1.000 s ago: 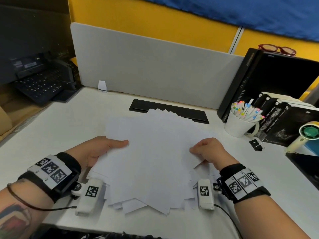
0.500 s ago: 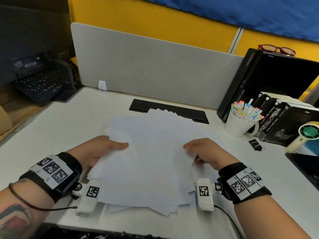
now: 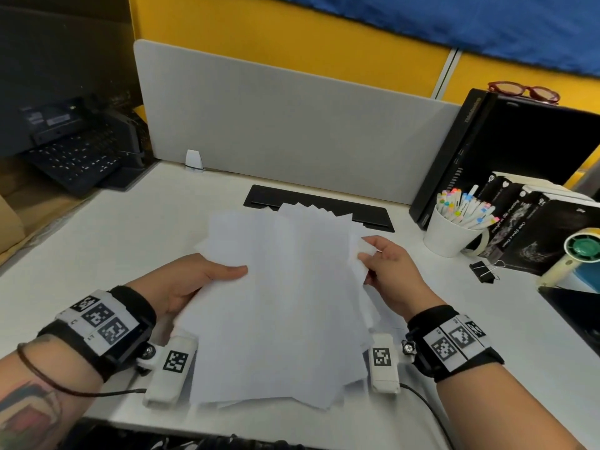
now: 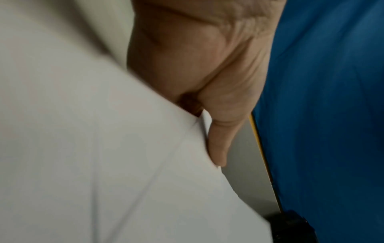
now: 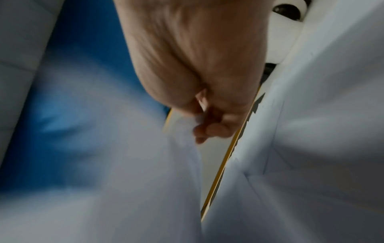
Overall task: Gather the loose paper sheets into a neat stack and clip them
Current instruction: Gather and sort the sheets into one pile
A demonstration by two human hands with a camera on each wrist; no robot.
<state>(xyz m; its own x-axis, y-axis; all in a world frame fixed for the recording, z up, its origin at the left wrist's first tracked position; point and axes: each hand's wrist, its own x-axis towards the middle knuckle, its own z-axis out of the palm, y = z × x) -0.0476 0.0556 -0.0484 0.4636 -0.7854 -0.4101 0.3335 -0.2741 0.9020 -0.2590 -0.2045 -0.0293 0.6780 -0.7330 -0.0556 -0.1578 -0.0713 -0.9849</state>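
A loose fan of white paper sheets lies in front of me, its near end raised off the white desk. My left hand grips the sheets' left edge, thumb on top and fingers hidden beneath; the left wrist view shows that thumb pressed on the paper. My right hand pinches the right edge of several sheets, and the paper fills the blurred right wrist view. A black binder clip lies on the desk to the right of my right hand, apart from it.
A white cup of markers stands at the right, with black books and a small fan beyond it. A black cable tray sits behind the sheets below a grey divider. A keyboard lies at far left.
The scattered sheets have been drawn together into a narrower bundle and tilted up. My right hand moved up and inward along the right edge; my left hand kept its grip.
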